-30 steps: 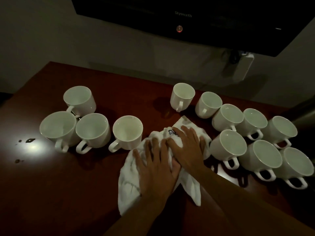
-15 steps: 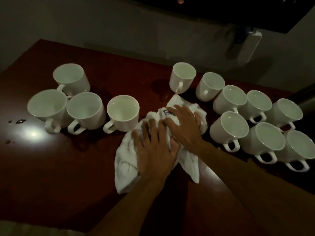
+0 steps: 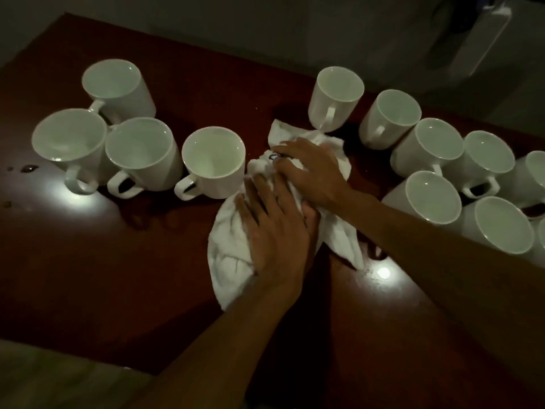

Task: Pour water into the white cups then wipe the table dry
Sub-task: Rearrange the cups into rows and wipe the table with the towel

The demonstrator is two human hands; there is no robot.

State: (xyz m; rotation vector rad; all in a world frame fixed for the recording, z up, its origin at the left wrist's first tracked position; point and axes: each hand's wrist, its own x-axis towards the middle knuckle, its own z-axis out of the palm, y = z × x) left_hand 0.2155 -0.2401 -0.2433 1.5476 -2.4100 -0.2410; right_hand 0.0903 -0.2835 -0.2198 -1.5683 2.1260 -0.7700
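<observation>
Towel (image 3: 233,258) is lying lower-left to upper-right on the surface (image 3: 88,276); we are pressing our left hand (image 3: 275,228) and right hand (image 3: 312,175) on it, palms flat, grips holding nothing.

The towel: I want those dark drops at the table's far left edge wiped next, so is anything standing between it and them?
Yes. The white towel, under both hands, has four white cups standing left of it, directly toward the drops. The bare table nearer the person looks open.
</observation>
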